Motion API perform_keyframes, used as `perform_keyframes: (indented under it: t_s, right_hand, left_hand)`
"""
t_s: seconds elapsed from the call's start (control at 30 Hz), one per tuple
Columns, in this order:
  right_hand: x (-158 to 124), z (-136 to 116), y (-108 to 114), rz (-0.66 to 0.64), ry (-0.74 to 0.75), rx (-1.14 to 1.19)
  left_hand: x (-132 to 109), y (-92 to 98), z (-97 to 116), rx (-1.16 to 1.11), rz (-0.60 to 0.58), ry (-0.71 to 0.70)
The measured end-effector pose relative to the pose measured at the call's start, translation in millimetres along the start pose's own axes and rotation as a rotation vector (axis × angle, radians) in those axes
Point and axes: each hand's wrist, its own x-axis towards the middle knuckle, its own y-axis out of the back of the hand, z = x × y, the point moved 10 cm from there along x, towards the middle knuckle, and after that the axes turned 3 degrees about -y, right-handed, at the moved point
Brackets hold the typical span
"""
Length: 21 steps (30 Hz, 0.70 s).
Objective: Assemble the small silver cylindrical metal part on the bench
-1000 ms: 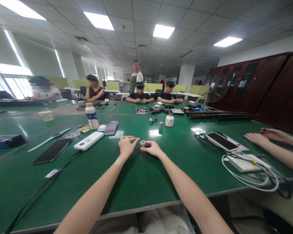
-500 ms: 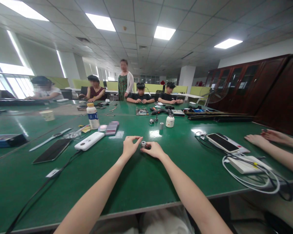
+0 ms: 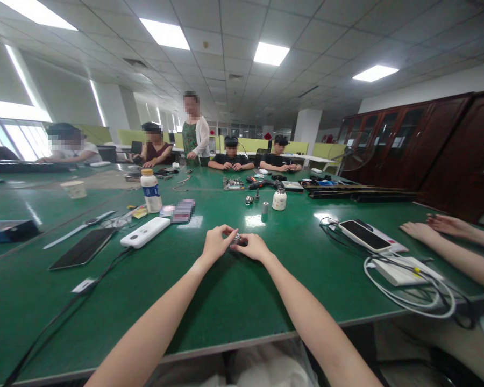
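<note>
A small metal cylinder (image 3: 237, 237) with a ring-shaped top stands between my two hands, just above or on the green tabletop (image 3: 242, 301). My right hand (image 3: 255, 247) pinches its lower part between thumb and fingers. At the upper left side, the fingertips of my left hand (image 3: 218, 242) are closed on its top. Fingers hide most of the cylinder. Farther out on the table stand another metal cylinder (image 3: 265, 207), a short shiny metal part (image 3: 249, 200) and a dark metal fitting (image 3: 257, 194). A small white jar (image 3: 279, 200) is beside them.
To the left lie a white power strip (image 3: 146, 232), a dark phone (image 3: 83, 248) and a bottle (image 3: 151, 192). At right are another phone (image 3: 365, 235), a white box (image 3: 407, 270) with coiled cables, and another person's hands (image 3: 421, 232). A circuit board (image 3: 233, 184) lies farther back.
My left hand's fingers have come down onto the top of the cylinder, where they were apart from it before. The standing person across the table has shifted left.
</note>
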Motion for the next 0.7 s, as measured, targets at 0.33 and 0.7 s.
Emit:
perform_keyframes:
  t_s: [0.33, 0.7]
  right_hand:
    - [0.8, 0.6, 1.1, 0.018, 0.013, -0.008]
    - [1.2, 0.7, -0.8, 0.002, 0.014, -0.025]
  left_hand:
    - [-0.9, 0.3, 4.2, 0.014, 0.022, -0.026]
    - [-0.8, 12.4, 7.5, 0.021, 0.119, 0.033]
